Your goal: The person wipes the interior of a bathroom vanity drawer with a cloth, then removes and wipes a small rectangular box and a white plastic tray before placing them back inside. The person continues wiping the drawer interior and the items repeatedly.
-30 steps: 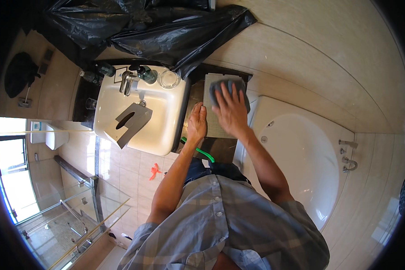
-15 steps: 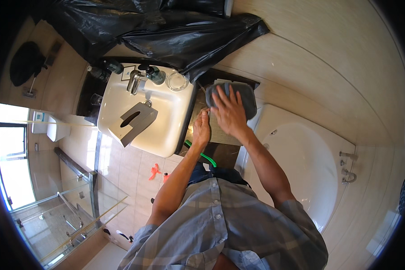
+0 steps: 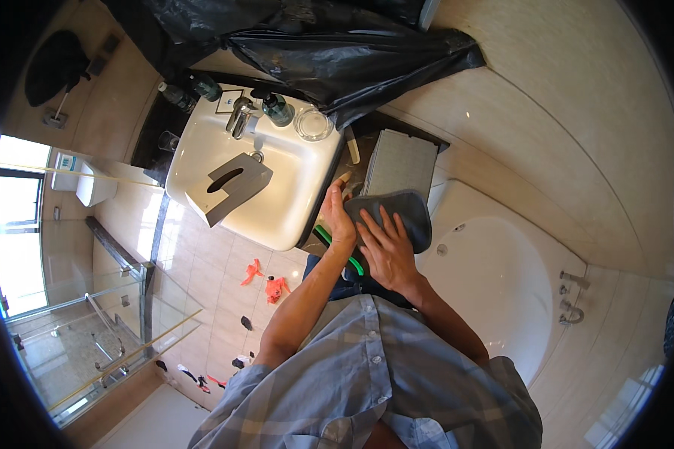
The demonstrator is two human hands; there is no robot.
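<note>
A folded dark grey cloth [image 3: 410, 206] lies over the near end of a flat grey box-like piece [image 3: 403, 163] on the dark counter right of the sink. My right hand [image 3: 386, 251] rests on the cloth, its fingers spread flat. Beside the cloth's left edge is my left hand [image 3: 338, 217], fingers stretched forward; whether it touches the piece's side is hidden. A bright green strip [image 3: 352, 262] shows below my left hand. Just beyond the left hand, a pale slim object [image 3: 352, 146] lies on the counter.
Left stands a white sink [image 3: 296, 202] holding a grey tissue box [image 3: 236, 183], with a tap [image 3: 240, 118], soap bottle [image 3: 277, 109] and glass dish [image 3: 313, 124] behind. Black plastic sheeting [image 3: 307, 60] hangs above. A bathtub [image 3: 494, 269] is at right; red scraps [image 3: 275, 289] lie on the floor.
My right hand has drawn the cloth toward me, uncovering the far part of the grey piece. My left hand stays beside it. The view has shifted slightly.
</note>
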